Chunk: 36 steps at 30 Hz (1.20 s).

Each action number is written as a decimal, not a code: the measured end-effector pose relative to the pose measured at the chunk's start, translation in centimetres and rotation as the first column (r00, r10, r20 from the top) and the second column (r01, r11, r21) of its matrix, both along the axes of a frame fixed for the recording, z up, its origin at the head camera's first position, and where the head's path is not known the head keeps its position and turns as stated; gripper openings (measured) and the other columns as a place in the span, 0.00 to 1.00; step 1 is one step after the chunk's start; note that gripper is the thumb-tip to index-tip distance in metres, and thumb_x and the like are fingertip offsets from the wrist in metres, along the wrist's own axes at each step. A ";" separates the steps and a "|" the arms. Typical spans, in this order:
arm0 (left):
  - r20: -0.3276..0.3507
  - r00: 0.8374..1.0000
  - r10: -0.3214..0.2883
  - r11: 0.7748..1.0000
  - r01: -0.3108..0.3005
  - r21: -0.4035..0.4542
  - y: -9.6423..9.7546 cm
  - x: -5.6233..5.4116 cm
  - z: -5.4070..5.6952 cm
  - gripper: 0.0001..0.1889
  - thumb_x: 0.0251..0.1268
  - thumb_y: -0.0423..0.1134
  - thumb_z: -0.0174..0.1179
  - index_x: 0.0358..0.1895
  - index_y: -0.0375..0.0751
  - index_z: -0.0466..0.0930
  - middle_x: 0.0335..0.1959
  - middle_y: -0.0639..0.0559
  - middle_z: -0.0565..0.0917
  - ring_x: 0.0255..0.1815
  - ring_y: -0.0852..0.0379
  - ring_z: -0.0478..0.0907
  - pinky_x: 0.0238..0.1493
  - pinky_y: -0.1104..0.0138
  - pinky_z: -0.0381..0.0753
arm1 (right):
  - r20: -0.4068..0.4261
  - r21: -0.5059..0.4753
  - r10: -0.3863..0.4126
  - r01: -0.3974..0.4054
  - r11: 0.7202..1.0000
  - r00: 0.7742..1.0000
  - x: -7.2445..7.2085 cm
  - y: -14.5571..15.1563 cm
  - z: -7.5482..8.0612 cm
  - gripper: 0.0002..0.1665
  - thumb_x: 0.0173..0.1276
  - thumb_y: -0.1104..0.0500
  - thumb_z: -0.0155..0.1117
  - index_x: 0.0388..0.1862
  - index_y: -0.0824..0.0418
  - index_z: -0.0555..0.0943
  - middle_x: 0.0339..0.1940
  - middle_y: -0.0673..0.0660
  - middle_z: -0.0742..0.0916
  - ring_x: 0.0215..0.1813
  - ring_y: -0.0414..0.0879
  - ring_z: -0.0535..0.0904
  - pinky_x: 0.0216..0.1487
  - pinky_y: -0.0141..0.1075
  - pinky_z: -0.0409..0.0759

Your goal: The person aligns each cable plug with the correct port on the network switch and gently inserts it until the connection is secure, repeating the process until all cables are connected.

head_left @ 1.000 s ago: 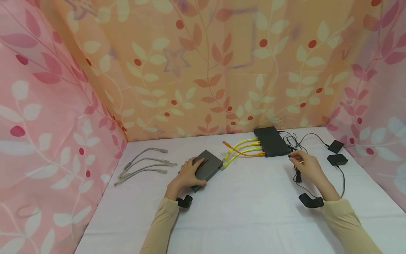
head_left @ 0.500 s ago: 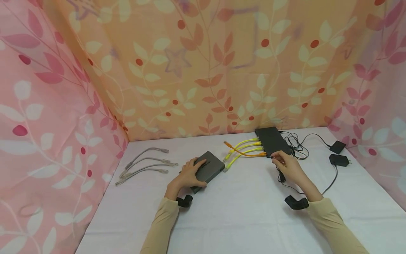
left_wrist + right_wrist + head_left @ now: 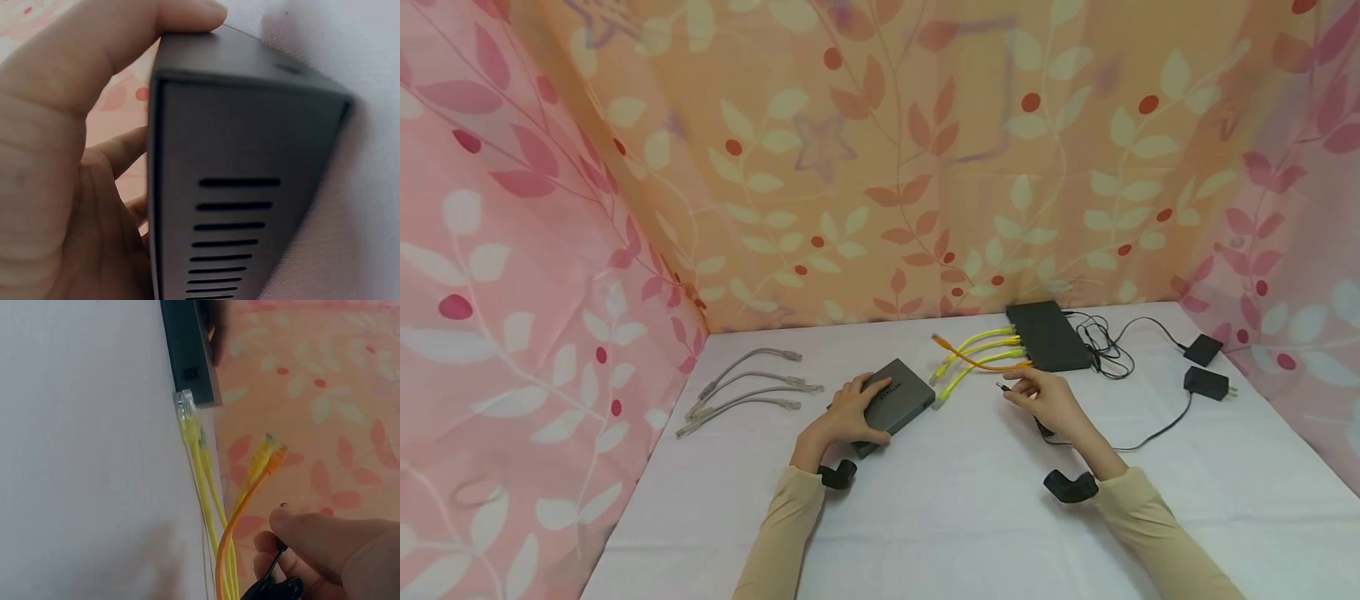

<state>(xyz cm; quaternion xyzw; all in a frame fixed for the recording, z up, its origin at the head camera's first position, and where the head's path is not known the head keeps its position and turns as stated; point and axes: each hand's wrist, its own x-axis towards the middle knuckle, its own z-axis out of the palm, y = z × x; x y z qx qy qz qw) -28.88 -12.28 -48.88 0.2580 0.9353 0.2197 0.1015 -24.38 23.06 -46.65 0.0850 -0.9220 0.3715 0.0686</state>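
On the white tabletop (image 3: 955, 525), the gray network switch (image 3: 904, 397) lies left of the right hand (image 3: 1051, 402), well apart, its long axis slanting near-left to far-right. The left hand (image 3: 844, 414), much nearer, grips it, fingers across the top. The right hand pinches a black barrel plug (image 3: 1002, 387), tip leftward; a dark socket (image 3: 190, 374) marks the switch's side.

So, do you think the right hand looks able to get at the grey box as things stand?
Probably yes: the yellow cables reach close to the grey box, but they lie low, so the right hand, which pinches a black plug, could likely pass over them.
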 end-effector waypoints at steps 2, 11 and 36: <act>-0.003 1.000 -0.002 1.000 0.002 0.003 0.0 0.0 0.0 0.51 0.41 0.57 0.71 0.72 0.61 0.52 0.73 0.44 0.49 0.68 0.41 0.53 0.61 0.44 0.56 | 0.008 0.010 0.007 -0.007 1.000 1.000 -0.1 -0.6 -0.1 0.18 0.59 0.59 0.67 0.48 0.63 0.81 0.28 0.51 0.85 0.31 0.42 0.78 0.28 0.32 0.74; 0.001 1.000 -0.001 1.000 0.001 0.007 -0.1 0.0 0.2 0.52 0.41 0.57 0.71 0.72 0.60 0.51 0.73 0.43 0.49 0.67 0.42 0.53 0.61 0.45 0.56 | 0.003 0.064 0.090 -0.090 0.994 0.996 0.1 -2.9 -1.0 0.08 0.61 0.63 0.64 0.40 0.61 0.84 0.33 0.52 0.85 0.33 0.41 0.76 0.35 0.35 0.74; -0.031 0.999 -0.021 0.999 0.022 0.025 0.0 0.2 0.4 0.50 0.42 0.57 0.70 0.72 0.56 0.53 0.72 0.40 0.50 0.67 0.40 0.54 0.61 0.43 0.55 | 0.021 0.060 0.137 -0.139 0.989 0.990 0.3 -7.7 -3.2 0.07 0.59 0.54 0.68 0.24 0.51 0.80 0.25 0.45 0.78 0.29 0.38 0.69 0.31 0.32 0.67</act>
